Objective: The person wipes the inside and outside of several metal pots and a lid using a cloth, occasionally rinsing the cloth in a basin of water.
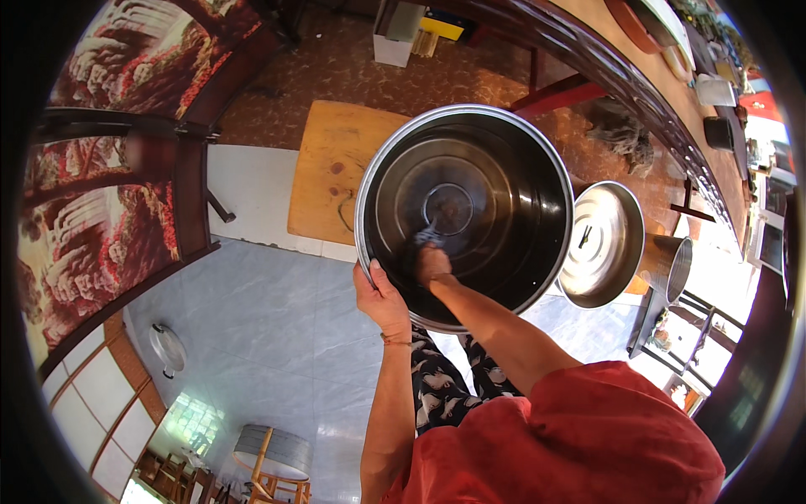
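A large deep metal pot (504, 183) is tilted so that its mouth faces me. My left hand (385, 299) grips its rim at the lower left, thumb over the edge. Inside the pot is my right hand (434, 264), closed around a dark, blurred scrubber (428, 238) against the inner wall near the base. The pot's inside looks brownish, with ring marks on the bottom. Just right of the pot, a shallower metal basin (601, 246) shows its inner side, with a small dark object in it. A smaller metal container (674, 271) lies beyond the basin.
Behind the pot is a wooden board or low tabletop (334, 170). Carved dark furniture (630, 75) curves along the upper right, and a patterned cushioned seat (113, 220) stands at left. A round metal lid (167, 349) and a stool (277, 485) are at lower left.
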`<state>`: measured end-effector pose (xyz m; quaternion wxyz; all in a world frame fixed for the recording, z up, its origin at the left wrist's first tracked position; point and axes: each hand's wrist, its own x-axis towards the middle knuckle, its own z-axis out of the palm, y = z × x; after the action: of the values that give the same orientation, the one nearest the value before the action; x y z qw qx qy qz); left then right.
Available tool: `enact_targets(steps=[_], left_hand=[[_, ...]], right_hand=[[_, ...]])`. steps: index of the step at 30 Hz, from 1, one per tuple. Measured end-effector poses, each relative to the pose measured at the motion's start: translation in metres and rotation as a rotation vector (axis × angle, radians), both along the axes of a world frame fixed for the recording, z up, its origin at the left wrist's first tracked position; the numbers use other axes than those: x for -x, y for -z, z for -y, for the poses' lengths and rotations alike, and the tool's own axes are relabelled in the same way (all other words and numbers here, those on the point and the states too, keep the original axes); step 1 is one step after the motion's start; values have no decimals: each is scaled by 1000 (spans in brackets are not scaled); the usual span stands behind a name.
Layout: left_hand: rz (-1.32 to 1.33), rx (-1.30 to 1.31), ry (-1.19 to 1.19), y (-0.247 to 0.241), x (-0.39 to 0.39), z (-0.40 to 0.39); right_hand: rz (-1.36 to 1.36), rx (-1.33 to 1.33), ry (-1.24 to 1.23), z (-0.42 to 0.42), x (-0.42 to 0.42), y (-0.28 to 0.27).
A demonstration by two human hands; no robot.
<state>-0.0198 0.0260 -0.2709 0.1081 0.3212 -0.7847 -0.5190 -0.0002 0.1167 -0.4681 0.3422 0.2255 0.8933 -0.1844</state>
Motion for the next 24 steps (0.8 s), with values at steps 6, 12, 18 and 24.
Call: enact_targets(steps=[6,12,18,24], left_hand=[[1,2,-13,-3,-3,6],[69,-47,6,-11,-3,7],[28,-73,9,-18,9,-5],[105,-5,52,-12,1,6]], right_hand=[[-60,393,148,41,114,-67],[-206,765,1154,-52,229,-23],[-796,-348,-424,-30,155,-17],[-420,281,-966,-29,53,-92]])
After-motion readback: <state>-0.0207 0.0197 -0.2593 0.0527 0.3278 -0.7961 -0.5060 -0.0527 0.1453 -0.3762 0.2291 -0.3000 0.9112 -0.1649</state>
